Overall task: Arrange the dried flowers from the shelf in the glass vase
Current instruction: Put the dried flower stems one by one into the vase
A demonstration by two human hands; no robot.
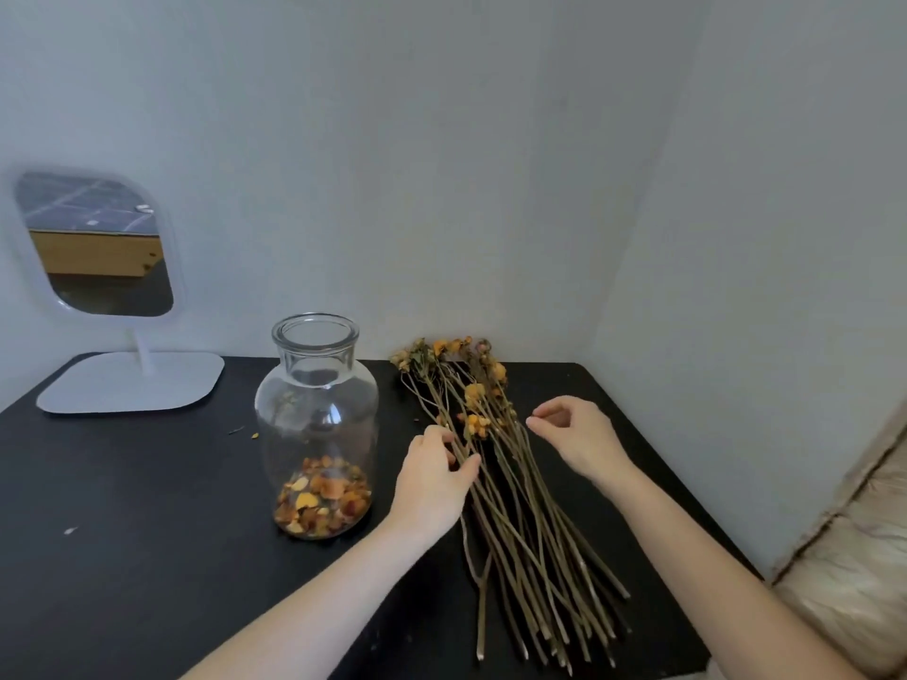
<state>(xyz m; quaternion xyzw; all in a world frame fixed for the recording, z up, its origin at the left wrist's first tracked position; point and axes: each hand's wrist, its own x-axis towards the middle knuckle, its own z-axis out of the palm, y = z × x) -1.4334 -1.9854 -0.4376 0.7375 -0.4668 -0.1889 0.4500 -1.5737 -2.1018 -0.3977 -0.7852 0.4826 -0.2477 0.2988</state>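
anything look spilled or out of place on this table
A few crumbs lie scattered on the black table left of the glass vase: an orange petal bit and a pale speck. The vase holds only loose petals; the dried flowers lie flat beside it.

Pale walls point(441, 139) meet at corner; black table point(122, 557); white mirror point(98, 247).

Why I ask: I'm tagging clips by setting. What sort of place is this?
Probably a room in a home, perhaps a bedroom: a white vanity mirror stands on a black table in a wall corner, with a glass vase and dried flowers, and cushioned upholstery shows at the right edge.
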